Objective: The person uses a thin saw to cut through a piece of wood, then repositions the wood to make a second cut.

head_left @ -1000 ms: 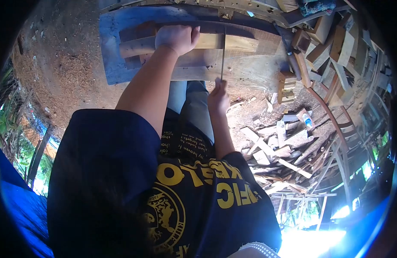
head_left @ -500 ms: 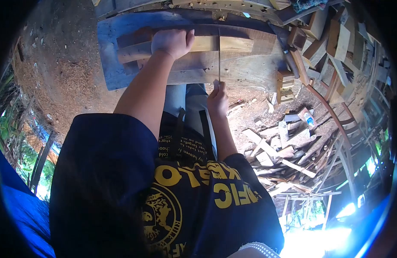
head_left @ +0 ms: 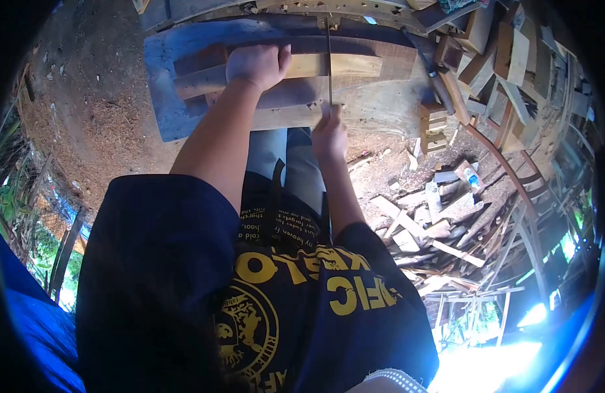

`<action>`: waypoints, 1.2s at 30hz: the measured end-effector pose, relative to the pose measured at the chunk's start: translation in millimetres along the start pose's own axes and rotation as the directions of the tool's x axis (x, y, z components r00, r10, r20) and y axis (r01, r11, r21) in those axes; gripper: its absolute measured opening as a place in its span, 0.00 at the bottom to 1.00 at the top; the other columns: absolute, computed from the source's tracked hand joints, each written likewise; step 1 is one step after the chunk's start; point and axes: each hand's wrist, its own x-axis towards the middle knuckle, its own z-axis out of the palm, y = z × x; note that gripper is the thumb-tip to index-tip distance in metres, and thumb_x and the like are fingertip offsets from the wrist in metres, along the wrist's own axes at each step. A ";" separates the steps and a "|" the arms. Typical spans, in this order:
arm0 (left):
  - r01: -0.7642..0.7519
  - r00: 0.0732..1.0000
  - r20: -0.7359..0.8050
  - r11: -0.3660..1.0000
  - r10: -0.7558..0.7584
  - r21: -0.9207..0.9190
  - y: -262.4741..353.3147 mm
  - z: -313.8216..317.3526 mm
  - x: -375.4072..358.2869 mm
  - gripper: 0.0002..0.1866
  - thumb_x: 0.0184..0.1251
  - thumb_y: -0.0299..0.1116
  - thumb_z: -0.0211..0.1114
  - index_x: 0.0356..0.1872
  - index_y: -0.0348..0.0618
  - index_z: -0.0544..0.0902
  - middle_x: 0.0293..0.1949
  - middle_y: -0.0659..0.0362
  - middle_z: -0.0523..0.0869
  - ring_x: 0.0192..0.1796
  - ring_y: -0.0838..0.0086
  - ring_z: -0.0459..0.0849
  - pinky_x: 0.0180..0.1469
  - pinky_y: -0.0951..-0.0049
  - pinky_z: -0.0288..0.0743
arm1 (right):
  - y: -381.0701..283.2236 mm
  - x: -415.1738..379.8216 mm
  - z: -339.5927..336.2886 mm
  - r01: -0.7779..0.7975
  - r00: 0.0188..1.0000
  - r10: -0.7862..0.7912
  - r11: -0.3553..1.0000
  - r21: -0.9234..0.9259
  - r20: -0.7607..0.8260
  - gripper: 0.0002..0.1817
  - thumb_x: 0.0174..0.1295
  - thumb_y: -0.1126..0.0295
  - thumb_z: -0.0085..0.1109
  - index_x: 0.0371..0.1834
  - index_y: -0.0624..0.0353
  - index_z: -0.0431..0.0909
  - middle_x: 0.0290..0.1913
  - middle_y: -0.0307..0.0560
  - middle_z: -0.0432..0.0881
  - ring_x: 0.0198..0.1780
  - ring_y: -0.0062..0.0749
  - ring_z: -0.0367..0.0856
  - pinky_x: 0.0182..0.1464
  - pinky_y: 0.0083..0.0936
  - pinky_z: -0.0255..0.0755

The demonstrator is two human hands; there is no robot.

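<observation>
Saw (head_left: 329, 62) across a pale bar (head_left: 355, 65)

The left hand (head_left: 255, 67) clenches over the smooth, squared wooden bar, left of the saw. The right hand (head_left: 330, 136) grasps the saw's near end, its thin, dark metal blade pointing far. Beneath lies the flat, grainy wooden desk (head_left: 374, 108). Jagged wood scraps (head_left: 440, 223) litter the ground at near right; squarish blocks (head_left: 511, 54) heap at far right.

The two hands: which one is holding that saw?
The right hand, closed around the near end of the thin saw; the left hand rests on the narrow wood strip, apart from the saw.
</observation>
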 end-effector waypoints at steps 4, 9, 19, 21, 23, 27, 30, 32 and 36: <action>0.003 1.000 0.002 1.000 -0.003 0.021 0.6 -2.2 -0.6 0.28 0.70 0.52 0.39 0.27 0.47 0.85 0.27 0.50 0.86 0.30 0.54 0.85 0.35 0.54 0.80 | -7.8 11.6 0.3 0.090 0.992 -0.089 0.996 0.009 -0.092 0.12 0.68 0.65 0.43 0.52 0.52 0.62 0.26 0.66 0.81 0.30 0.63 0.81 0.31 0.54 0.76; 0.016 0.999 0.031 1.000 -0.016 -0.005 0.6 -7.1 1.4 0.29 0.70 0.53 0.39 0.27 0.47 0.85 0.27 0.49 0.86 0.30 0.54 0.86 0.36 0.54 0.80 | 31.8 -42.8 14.6 0.043 0.997 -0.033 0.985 0.168 -0.064 0.10 0.67 0.67 0.44 0.50 0.53 0.66 0.31 0.62 0.83 0.35 0.66 0.81 0.33 0.55 0.75; 0.016 1.000 0.010 1.000 -0.016 -0.010 2.0 -2.2 -1.2 0.29 0.70 0.53 0.38 0.28 0.46 0.85 0.28 0.48 0.86 0.32 0.52 0.85 0.37 0.53 0.80 | 21.6 -30.3 9.8 0.008 0.998 -0.008 1.000 0.009 -0.059 0.10 0.68 0.65 0.43 0.49 0.53 0.64 0.24 0.60 0.82 0.28 0.60 0.82 0.29 0.52 0.76; 0.010 1.000 -0.012 1.000 -0.010 0.002 1.2 -1.9 1.0 0.29 0.70 0.53 0.38 0.28 0.46 0.85 0.28 0.48 0.86 0.32 0.52 0.85 0.37 0.53 0.80 | 40.9 -44.0 17.4 0.100 0.991 -0.088 0.988 0.120 -0.104 0.09 0.67 0.67 0.44 0.47 0.54 0.65 0.26 0.61 0.82 0.29 0.59 0.83 0.31 0.52 0.76; 0.001 1.000 -0.026 1.000 0.000 0.017 0.2 2.4 -0.1 0.29 0.71 0.53 0.38 0.28 0.47 0.85 0.28 0.48 0.86 0.32 0.53 0.86 0.37 0.52 0.80 | 25.6 -31.7 10.9 0.083 0.995 -0.076 0.992 0.097 -0.072 0.08 0.66 0.68 0.44 0.47 0.54 0.65 0.27 0.62 0.82 0.30 0.61 0.82 0.32 0.52 0.76; 0.022 1.000 0.017 0.999 -0.023 0.047 2.7 -0.5 -1.6 0.29 0.71 0.53 0.38 0.29 0.47 0.85 0.28 0.49 0.86 0.32 0.53 0.86 0.37 0.52 0.80 | -8.1 20.6 2.5 0.051 0.997 -0.041 0.988 0.144 -0.069 0.09 0.64 0.70 0.46 0.46 0.56 0.65 0.29 0.67 0.81 0.32 0.64 0.82 0.33 0.53 0.77; -0.003 0.990 -0.143 0.998 0.011 0.057 5.3 -1.3 -4.9 0.29 0.71 0.53 0.38 0.29 0.48 0.85 0.28 0.50 0.86 0.32 0.54 0.86 0.36 0.53 0.80 | 3.5 -9.2 4.8 0.103 0.988 -0.073 0.969 0.223 -0.139 0.04 0.66 0.72 0.45 0.43 0.56 0.68 0.27 0.67 0.79 0.31 0.66 0.80 0.29 0.54 0.73; 0.001 1.000 -0.022 0.997 0.000 0.075 4.4 -0.6 0.2 0.28 0.71 0.53 0.38 0.30 0.49 0.85 0.28 0.50 0.86 0.31 0.55 0.86 0.36 0.54 0.80 | 35.6 -35.5 17.7 0.008 0.999 0.002 0.981 0.193 -0.050 0.05 0.66 0.73 0.45 0.43 0.57 0.68 0.27 0.66 0.80 0.31 0.66 0.80 0.29 0.53 0.73; -0.008 1.000 -0.021 0.994 0.011 0.107 2.8 1.2 -1.8 0.28 0.70 0.53 0.38 0.31 0.50 0.85 0.28 0.50 0.86 0.31 0.55 0.86 0.36 0.54 0.81 | 34.0 -22.5 15.6 0.053 0.998 -0.049 0.980 0.191 -0.026 0.12 0.65 0.70 0.46 0.52 0.54 0.65 0.28 0.67 0.81 0.31 0.63 0.82 0.33 0.52 0.76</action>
